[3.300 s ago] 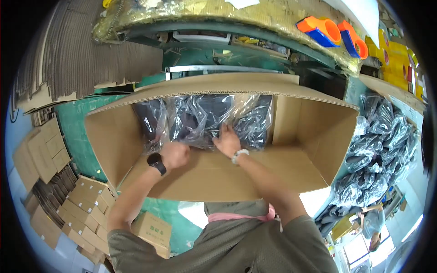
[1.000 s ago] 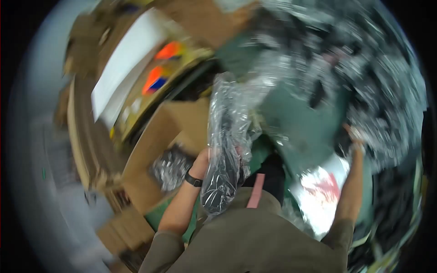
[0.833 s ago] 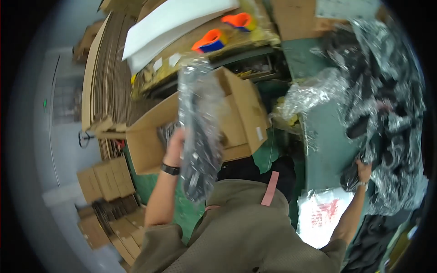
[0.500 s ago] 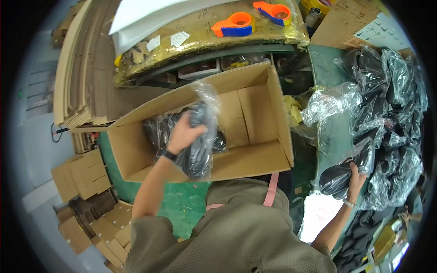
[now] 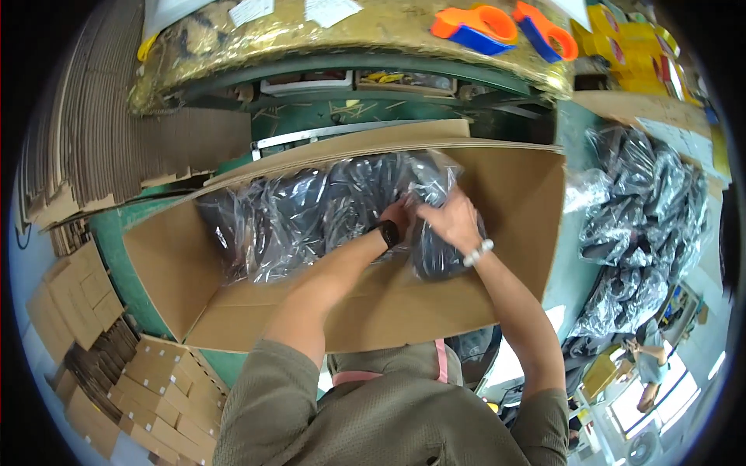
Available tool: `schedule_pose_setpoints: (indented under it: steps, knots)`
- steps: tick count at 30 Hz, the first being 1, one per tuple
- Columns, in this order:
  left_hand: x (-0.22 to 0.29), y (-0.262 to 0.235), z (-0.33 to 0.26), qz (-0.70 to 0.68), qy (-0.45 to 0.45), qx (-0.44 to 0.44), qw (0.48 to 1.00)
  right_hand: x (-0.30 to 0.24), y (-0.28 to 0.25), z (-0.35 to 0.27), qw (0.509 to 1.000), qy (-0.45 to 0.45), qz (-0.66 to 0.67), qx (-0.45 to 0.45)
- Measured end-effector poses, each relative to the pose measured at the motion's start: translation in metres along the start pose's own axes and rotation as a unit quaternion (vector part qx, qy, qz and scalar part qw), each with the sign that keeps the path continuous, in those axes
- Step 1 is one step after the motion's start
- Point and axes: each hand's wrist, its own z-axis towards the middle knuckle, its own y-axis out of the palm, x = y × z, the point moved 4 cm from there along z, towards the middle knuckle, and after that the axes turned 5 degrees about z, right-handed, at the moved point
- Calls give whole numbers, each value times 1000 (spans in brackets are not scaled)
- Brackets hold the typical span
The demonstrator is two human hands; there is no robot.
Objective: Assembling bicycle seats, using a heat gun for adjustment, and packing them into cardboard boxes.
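Both hands (image 5: 435, 217) now press bagged goods (image 5: 326, 210) into carton (image 5: 497, 287).

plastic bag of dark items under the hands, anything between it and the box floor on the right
Nothing visible does. Both the left hand and the right hand press on the plastic bag of dark items at the right end of the cardboard box, beside the bags already packed. The floor beneath it is hidden.

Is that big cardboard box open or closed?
Open: the cardboard box has its flaps spread, showing plastic-wrapped dark bundles inside, where both hands press a bundle.
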Motion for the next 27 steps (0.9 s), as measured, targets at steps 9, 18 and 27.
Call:
schedule_pose_setpoints:
  steps: [9,18,27]
  knots:
    - [-97,-84,-254,-324,-460,393,728,121,107,80,988,11,153,23]
    - [-201,256,-425,-205,-648,132,722,50,160,86,984,-46,167,37]
    - [-169,143,-301,-491,-588,253,590,135,115,93,996,72,46,24]
